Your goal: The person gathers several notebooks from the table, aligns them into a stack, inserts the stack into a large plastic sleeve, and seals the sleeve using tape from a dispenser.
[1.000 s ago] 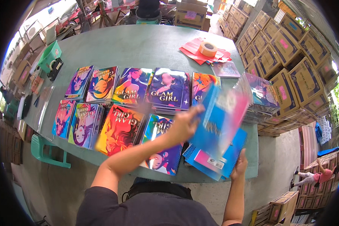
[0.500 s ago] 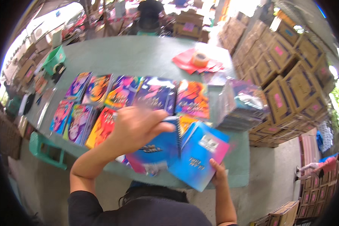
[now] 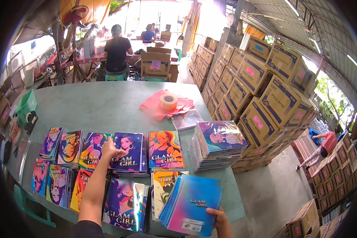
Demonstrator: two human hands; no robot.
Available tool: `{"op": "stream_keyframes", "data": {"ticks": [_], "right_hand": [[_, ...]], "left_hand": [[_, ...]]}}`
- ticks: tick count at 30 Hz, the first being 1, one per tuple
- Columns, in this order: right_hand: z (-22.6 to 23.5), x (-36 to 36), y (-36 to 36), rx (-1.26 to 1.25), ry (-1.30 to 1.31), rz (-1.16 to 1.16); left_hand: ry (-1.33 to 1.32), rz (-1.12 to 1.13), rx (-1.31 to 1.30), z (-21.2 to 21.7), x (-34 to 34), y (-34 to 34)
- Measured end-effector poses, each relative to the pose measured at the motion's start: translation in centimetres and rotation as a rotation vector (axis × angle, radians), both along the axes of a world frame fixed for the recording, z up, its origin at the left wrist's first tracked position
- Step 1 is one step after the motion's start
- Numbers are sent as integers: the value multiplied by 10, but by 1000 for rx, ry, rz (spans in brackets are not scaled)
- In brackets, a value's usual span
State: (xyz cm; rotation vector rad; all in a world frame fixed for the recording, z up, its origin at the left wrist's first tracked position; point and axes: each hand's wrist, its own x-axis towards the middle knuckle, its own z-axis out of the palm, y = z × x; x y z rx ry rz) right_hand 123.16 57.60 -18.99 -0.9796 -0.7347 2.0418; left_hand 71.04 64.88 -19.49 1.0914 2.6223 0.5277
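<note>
Near the front edge of the table, my right hand (image 3: pixel 217 217) grips a fanned bunch of blue and pink spiral notebooks (image 3: pixel 198 198), thumb on top and the other fingers hidden underneath. My left hand (image 3: pixel 112 149) reaches to the far row, at the left edge of a stack of purple notebooks (image 3: pixel 127 142). Its thumb lies over the cover, apart from the fingers. To its left is a stack with an orange-and-teal cover (image 3: pixel 92 150). Under the bunch, a yellow-covered stack (image 3: pixel 159 187) is partly hidden. Beside my left forearm sits a dark blue notebook stack (image 3: pixel 123 204).
Wrapped notebooks (image 3: pixel 216 148) form a tall pile at the right. Beyond lie pink sheets (image 3: pixel 154 104) with a tape roll (image 3: pixel 168 102). A green basket (image 3: pixel 27 106) stands at the left edge. Stacked cartons (image 3: pixel 261 107) rise beyond the table; people work farther off.
The view has tilted upward. My left hand has gone from above the blue notebooks to the far row. The blue notebooks now sit together in my right hand, turned the other way.
</note>
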Motion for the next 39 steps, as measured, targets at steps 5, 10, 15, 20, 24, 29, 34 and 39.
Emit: {"op": "stream_keyframes", "data": {"ticks": [5, 10, 15, 20, 24, 29, 34, 39], "right_hand": [[-11, 5, 1, -8, -46, -32], [-9, 7, 1, -232, 339, -220], [-13, 5, -1, -29, 4, -104], [2, -11, -21, 84, -66, -54], [4, -9, -35, 121, -24, -111], [1, -8, -50, 88, 13, -180], [-14, -9, -57, -85, 318, -376], [-21, 3, -54, 56, 60, -239]], "left_hand": [[249, -76, 451, 9, -8, 7], [-83, -919, 730, 66, 149, -28], [5, -1643, 653, 38, 234, -51], [426, -393, -6, -7, 158, 62], [185, -303, 240, -2, 169, 75], [-89, -452, 621, 78, 174, 55], [-174, -1000, 291, 119, 288, -61], [-247, -1337, 357, 89, 335, -62]]}}
